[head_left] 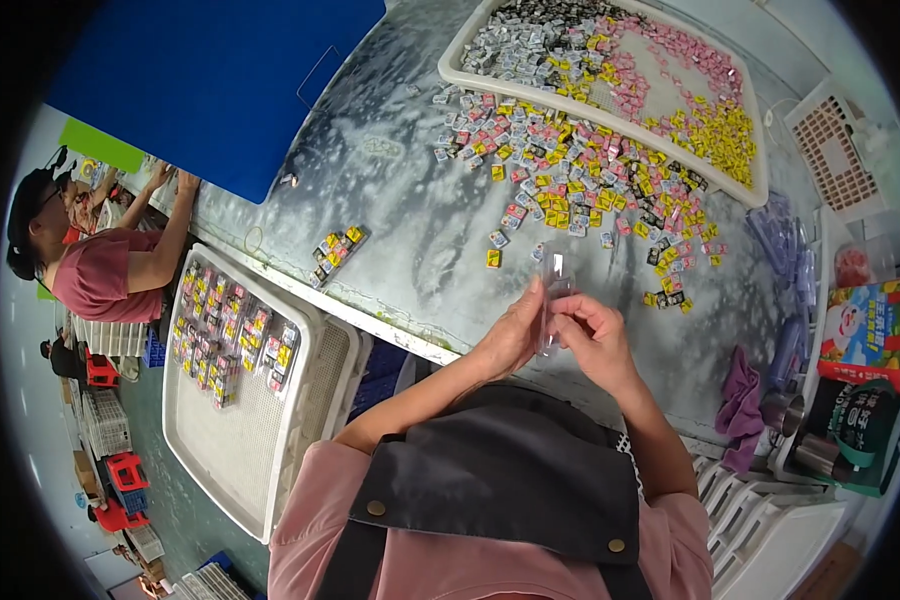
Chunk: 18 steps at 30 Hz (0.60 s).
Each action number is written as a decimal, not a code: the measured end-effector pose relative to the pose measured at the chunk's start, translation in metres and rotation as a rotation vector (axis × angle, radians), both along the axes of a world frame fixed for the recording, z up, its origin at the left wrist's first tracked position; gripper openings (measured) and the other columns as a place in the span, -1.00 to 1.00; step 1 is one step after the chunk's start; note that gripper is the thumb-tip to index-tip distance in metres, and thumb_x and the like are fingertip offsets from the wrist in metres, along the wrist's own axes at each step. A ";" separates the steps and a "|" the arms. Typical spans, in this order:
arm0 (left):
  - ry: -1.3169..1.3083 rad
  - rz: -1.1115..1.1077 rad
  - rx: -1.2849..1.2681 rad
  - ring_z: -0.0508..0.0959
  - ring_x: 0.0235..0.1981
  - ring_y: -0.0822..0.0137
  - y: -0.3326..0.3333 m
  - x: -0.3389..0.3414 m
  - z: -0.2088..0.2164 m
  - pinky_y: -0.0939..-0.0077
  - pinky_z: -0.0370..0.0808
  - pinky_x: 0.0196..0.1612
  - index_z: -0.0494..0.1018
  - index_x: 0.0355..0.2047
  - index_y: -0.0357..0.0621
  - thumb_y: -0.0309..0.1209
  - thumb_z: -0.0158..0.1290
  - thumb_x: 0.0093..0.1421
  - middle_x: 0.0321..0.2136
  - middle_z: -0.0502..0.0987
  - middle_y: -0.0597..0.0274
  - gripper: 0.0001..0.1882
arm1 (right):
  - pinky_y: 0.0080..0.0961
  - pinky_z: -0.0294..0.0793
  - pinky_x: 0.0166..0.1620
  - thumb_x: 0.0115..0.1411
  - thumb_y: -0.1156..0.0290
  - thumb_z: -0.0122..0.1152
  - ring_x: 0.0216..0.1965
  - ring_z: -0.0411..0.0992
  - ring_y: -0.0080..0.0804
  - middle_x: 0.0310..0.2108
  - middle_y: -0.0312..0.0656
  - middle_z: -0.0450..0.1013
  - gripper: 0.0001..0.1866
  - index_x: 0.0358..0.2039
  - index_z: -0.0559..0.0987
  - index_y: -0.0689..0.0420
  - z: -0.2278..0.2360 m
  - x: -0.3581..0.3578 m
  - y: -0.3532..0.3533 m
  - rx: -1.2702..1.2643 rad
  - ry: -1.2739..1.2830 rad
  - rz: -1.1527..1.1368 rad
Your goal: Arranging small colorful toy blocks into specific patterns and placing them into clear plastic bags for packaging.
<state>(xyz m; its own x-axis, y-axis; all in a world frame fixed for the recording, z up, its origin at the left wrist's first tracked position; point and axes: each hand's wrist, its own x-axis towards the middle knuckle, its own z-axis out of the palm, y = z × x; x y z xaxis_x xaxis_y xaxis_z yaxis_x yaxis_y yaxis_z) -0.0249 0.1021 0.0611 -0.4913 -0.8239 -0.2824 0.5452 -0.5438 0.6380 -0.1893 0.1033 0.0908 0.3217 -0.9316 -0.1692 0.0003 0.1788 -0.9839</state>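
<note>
Over the near edge of the table, my left hand point(514, 330) pinches a clear plastic sleeve point(558, 268) by its left side. The sleeve stands roughly upright, its far end catching the light. From the other side my right hand point(595, 338) has its fingers curled against the sleeve's near end, thumb and fingertips pressed together there. Whether anything small lies inside the sleeve is hard to make out. Just beyond my hands spreads a loose pile of small yellow, pink, white and black pieces point(570, 190), with a single yellow piece point(493, 258) nearest on the left.
A white tray point(610, 108) of the same pieces sorted by colour sits at the far right. Clear plastic sleeves point(778, 250) lie along the right side, near a purple cloth point(740, 405). At left, stacked white trays point(240, 480) hold filled packs; a co-worker point(105, 265) works beyond.
</note>
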 end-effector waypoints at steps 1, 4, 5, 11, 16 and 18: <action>-0.054 0.007 -0.037 0.41 0.16 0.23 0.001 -0.003 0.000 0.30 0.36 0.23 0.00 0.41 -0.16 0.10 -0.34 0.47 0.18 0.35 0.03 -0.28 | -0.67 0.49 -0.26 0.32 0.51 0.18 -0.33 0.48 -0.69 -0.34 -0.32 0.57 -0.85 -0.14 0.57 0.27 -0.005 0.001 0.001 -0.001 0.002 -0.008; -0.424 0.075 -0.353 0.40 0.14 0.29 0.008 -0.013 0.006 0.35 0.32 0.26 -0.02 0.42 -0.15 0.11 -0.37 0.47 0.16 0.35 0.09 -0.28 | -0.69 0.47 -0.28 0.34 0.51 0.14 -0.35 0.47 -0.70 -0.38 -0.31 0.56 -0.84 -0.12 0.55 0.29 -0.007 0.013 0.005 -0.242 0.247 -0.172; -0.350 0.042 -0.261 0.41 0.08 0.34 0.008 -0.012 0.000 0.40 0.31 0.24 -0.01 0.42 -0.15 0.13 -0.40 0.47 0.10 0.38 0.17 -0.27 | -0.66 0.45 -0.33 0.34 0.48 0.15 -0.40 0.46 -0.67 -0.42 -0.26 0.55 -0.83 -0.13 0.54 0.30 0.000 0.017 0.010 -0.241 0.193 -0.206; 0.001 -0.019 -0.060 0.42 0.02 0.35 0.003 -0.006 -0.001 0.39 0.32 0.20 0.13 0.34 -0.22 0.23 -0.41 0.42 0.03 0.43 0.20 -0.19 | -0.64 0.42 -0.42 0.20 0.37 0.39 -0.47 0.43 -0.67 -0.43 -0.26 0.54 -0.72 -0.17 0.54 0.24 -0.002 0.023 0.007 -0.345 0.074 -0.220; 0.091 0.019 0.011 0.42 0.08 0.28 0.005 -0.006 0.000 0.30 0.33 0.22 0.17 0.33 -0.21 0.26 -0.40 0.40 0.06 0.43 0.14 -0.18 | -0.69 0.40 -0.40 0.11 0.37 0.50 -0.46 0.41 -0.71 -0.41 -0.34 0.51 -0.70 -0.25 0.58 0.23 -0.002 0.015 0.002 -0.212 0.100 -0.072; 0.083 0.028 0.021 0.42 0.11 0.26 0.006 -0.007 0.002 0.27 0.33 0.22 0.17 0.33 -0.20 0.26 -0.40 0.40 0.07 0.42 0.13 -0.18 | -0.70 0.40 -0.40 0.12 0.38 0.49 -0.46 0.41 -0.73 -0.41 -0.36 0.50 -0.73 -0.26 0.59 0.24 0.000 0.012 0.001 -0.170 0.067 -0.054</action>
<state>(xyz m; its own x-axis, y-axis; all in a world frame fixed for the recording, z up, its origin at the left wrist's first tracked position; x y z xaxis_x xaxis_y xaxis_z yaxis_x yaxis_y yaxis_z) -0.0317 0.1080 0.0628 -0.4902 -0.8322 -0.2591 0.6108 -0.5401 0.5790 -0.1769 0.1043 0.0905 0.2635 -0.9643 -0.0274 -0.0612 0.0117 -0.9981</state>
